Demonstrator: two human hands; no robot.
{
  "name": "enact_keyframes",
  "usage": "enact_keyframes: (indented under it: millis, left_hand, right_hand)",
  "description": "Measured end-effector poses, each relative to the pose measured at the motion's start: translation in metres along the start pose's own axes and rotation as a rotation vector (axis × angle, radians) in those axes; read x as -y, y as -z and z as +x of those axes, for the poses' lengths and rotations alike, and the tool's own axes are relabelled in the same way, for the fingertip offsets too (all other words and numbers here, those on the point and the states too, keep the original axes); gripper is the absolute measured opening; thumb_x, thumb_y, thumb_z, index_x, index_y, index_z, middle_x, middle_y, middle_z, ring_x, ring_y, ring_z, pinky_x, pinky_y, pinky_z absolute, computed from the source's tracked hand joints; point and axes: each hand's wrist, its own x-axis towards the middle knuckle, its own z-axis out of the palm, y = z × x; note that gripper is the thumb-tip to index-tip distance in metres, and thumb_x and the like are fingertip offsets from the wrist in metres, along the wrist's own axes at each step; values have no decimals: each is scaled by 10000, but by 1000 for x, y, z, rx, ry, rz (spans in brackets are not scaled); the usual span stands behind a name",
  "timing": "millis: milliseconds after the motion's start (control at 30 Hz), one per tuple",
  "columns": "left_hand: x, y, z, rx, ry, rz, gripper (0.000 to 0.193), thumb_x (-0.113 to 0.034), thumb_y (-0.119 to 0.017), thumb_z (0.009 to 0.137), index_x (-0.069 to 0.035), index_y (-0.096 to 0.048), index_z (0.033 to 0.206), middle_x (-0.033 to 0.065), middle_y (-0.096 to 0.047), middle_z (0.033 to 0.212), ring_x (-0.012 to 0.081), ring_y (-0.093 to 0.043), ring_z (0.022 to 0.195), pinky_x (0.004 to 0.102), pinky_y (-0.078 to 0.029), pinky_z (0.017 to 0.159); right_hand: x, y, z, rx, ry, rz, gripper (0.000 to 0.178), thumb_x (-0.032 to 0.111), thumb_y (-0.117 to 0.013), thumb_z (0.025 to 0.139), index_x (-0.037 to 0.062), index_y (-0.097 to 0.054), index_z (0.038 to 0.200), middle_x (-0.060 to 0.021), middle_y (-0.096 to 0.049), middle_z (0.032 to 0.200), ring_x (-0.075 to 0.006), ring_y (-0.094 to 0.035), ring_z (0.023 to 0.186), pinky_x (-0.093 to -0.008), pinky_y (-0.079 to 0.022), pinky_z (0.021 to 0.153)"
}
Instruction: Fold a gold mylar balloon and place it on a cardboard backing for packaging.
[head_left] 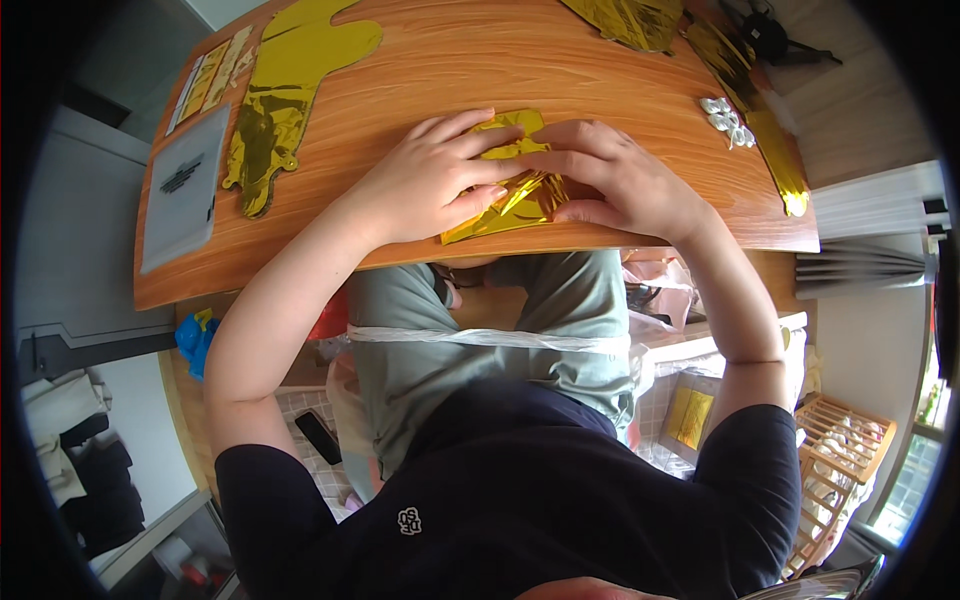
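A folded piece of gold foil, which looks like a flat foil balloon [520, 212], lies on the wooden table [400, 60] close to its front edge. My left hand [445, 178] rests over its left part, fingers stretched out and spread across the foil. From the other side my right hand [620, 178] touches the right part, its fingers extended and its thumb apart from them near the lower edge. Both hands cover much of the foil, and the fingertips almost meet over its middle. Creases and shiny folds show between them.
Another flat gold foil balloon [270, 110] lies at the left, beside a clear plastic pouch [185, 190]. More gold foil [630, 22] is at the far edge. Small white bundles [728, 122] and a gold strip [775, 160] lie right. A white band [490, 338] crosses my thighs.
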Motion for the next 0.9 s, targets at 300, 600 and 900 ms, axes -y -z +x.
enact_keyframes:
  millis: [300, 600, 900]
  left_hand:
    - [0, 2, -5, -363, 39, -292, 536, -377, -613, 1016, -62, -517, 1439, 162, -474, 1555, 331, -398, 1478, 510, -297, 1206]
    - [-49, 37, -52, -260, 560, -148, 182, -288, -764, 902, -106, -760, 905, 33, -729, 845, 226, -683, 789, 403, -446, 799]
    - [-69, 2, -53, -605, 581, 53, 136, -250, -788, 853, -145, -796, 939, 4, -752, 852, 209, -683, 812, 388, -440, 798]
  right_hand:
    - [-7, -7, 7, 277, 103, 26, 640, 386, -666, 953, 117, -516, 1515, -116, -407, 1628, -364, -360, 1507, -543, -250, 1255]
    - [1, -5, 3, 229, 46, 64, 621, 420, -635, 972, 115, -528, 1502, -114, -481, 1576, -355, -378, 1499, -560, -240, 1250]
    - [4, -8, 6, 171, 32, 43, 603, 380, -677, 956, 102, -552, 1477, -119, -508, 1555, -368, -429, 1460, -542, -296, 1221]
